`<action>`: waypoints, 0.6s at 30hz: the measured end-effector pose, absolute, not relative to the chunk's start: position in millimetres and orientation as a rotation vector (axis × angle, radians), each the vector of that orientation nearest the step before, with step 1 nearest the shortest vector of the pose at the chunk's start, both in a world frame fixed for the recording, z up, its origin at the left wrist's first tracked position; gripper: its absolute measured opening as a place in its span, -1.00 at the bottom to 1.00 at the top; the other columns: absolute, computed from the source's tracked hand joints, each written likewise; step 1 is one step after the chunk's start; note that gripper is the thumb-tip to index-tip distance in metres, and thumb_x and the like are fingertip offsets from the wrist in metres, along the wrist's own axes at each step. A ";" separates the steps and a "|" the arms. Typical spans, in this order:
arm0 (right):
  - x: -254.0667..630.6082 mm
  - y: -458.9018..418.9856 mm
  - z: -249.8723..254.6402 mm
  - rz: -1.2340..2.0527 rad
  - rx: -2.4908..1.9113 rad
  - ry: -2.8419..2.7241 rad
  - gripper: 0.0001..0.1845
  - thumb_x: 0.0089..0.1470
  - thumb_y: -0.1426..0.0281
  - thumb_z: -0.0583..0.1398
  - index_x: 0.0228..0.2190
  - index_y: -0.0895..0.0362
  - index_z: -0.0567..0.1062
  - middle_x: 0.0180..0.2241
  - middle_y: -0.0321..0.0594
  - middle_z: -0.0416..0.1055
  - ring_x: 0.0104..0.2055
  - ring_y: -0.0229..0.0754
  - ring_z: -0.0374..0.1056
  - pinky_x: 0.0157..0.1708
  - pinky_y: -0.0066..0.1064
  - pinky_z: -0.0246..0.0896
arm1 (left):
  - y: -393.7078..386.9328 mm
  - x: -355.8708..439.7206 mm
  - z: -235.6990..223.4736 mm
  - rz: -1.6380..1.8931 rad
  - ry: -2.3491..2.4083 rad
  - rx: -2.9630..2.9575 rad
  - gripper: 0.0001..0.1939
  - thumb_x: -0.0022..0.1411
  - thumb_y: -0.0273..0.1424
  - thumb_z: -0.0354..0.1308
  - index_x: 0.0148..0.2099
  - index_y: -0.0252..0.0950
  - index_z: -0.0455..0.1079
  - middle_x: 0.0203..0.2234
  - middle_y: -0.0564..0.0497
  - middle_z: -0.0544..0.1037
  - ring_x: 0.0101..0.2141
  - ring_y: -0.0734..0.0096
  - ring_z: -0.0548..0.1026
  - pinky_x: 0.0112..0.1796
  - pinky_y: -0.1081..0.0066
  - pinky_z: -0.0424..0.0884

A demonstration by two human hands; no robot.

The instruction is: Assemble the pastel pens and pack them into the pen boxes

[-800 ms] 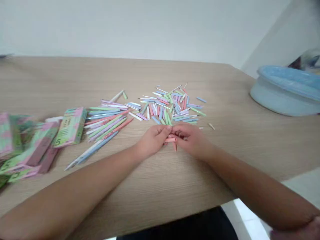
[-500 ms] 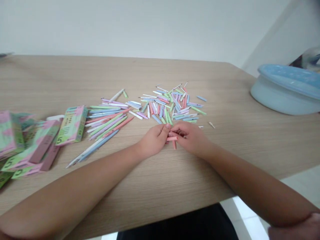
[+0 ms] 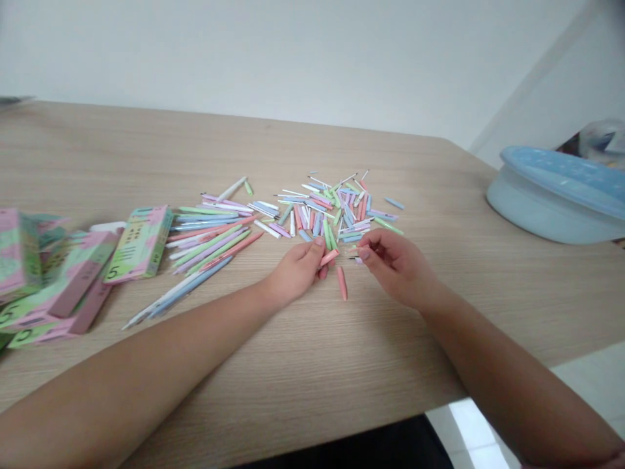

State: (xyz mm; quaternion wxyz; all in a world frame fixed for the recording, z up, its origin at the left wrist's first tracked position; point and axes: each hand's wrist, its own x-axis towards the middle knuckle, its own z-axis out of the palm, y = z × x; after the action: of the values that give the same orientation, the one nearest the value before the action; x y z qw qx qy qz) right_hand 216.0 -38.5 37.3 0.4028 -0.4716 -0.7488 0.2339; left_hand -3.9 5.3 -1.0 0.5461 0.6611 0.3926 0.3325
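Note:
My left hand rests on the wooden table and pinches a short pink pen piece between thumb and fingers. My right hand is a little to its right, its fingers closed on a small thin pen part that I cannot name. Another pink pen piece lies on the table between the two hands. Just beyond the hands is a scattered pile of short pastel pen pieces.
A row of long pastel pens lies left of the pile. Pink-and-green pen boxes are heaped at the left edge. A pale blue basin with a lid stands at the far right. The table's near edge runs below my forearms.
My hands were together over the pink pieces; now they have drawn apart, each holding one small part. One pink piece lies uncovered between them. The view has shifted slightly.

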 end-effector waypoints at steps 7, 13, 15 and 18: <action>219.6 -39.4 42.6 0.471 -1.256 -2.060 -0.91 0.32 0.34 0.19 -0.21 0.06 0.51 -0.32 -0.26 0.46 -0.34 -0.22 0.33 -0.38 -0.38 0.21 | -1.1 -4.4 4.9 0.736 0.968 1.706 -0.34 0.48 0.09 -0.19 -0.45 -0.28 0.34 -0.64 0.11 0.29 -0.55 0.46 0.26 -0.46 0.40 0.17; 217.3 -38.5 43.6 0.486 -1.233 -2.180 -0.90 0.26 0.36 0.25 -0.25 0.02 0.62 -0.33 -0.27 0.55 -0.30 -0.19 0.43 -0.32 -0.36 0.29 | -4.4 -3.4 4.9 0.752 0.937 1.820 -0.37 0.50 0.04 -0.20 -0.44 -0.28 0.32 -0.60 0.11 0.32 -0.52 0.46 0.29 -0.41 0.39 0.19; 213.5 -38.6 37.4 0.601 -1.222 -2.112 -0.85 0.22 0.37 0.27 -0.18 -0.01 0.64 -0.26 -0.26 0.60 -0.25 -0.16 0.49 -0.27 -0.33 0.36 | -4.4 -3.2 3.7 0.757 0.922 1.811 -0.38 0.50 0.05 -0.19 -0.43 -0.28 0.32 -0.59 0.10 0.33 -0.51 0.46 0.29 -0.41 0.39 0.19; 209.1 -38.7 26.9 0.832 -1.222 -1.926 -0.60 0.14 0.37 0.32 0.04 -0.01 0.55 -0.13 -0.20 0.62 -0.19 -0.14 0.55 -0.21 -0.29 0.45 | -3.6 -3.0 2.6 0.764 0.893 1.734 -0.37 0.48 0.08 -0.18 -0.42 -0.28 0.31 -0.59 0.10 0.32 -0.52 0.47 0.27 -0.43 0.40 0.18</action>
State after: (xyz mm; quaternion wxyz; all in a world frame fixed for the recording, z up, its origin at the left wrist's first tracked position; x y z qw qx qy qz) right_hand 209.1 -38.7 26.9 0.3494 -0.4718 -0.7432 0.3209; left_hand -3.0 -3.6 2.6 0.4998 0.7170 0.3694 0.3157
